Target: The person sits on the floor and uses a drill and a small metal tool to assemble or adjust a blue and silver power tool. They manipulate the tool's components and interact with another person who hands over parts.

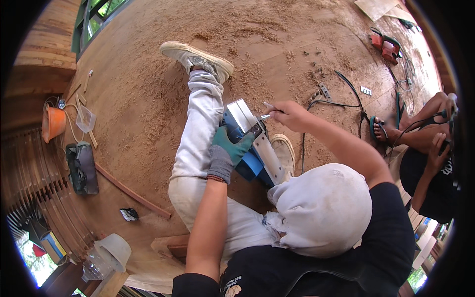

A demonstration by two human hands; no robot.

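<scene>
A blue electric planer (267, 157) lies between my legs, its silver metal sole turned up. My left hand (228, 150), in a green and grey glove, is wrapped round the planer's side and steadies it. Bare and ungloved, my right hand (293, 117) is closed on a slim metal hand tool (265, 117), whose tip is against or close to the edge of the planer near its middle. The exact kind of that tool is too small to make out. My fingers hide part of the planer's body.
Wood shavings (257, 29) cover the floor. A black cable (357, 91) runs near a socket block (321, 92). A red power tool (388, 47) lies far right. Another person's sandalled foot (383, 129) is at the right. Left are an orange bucket (53, 123) and wooden strip (131, 192).
</scene>
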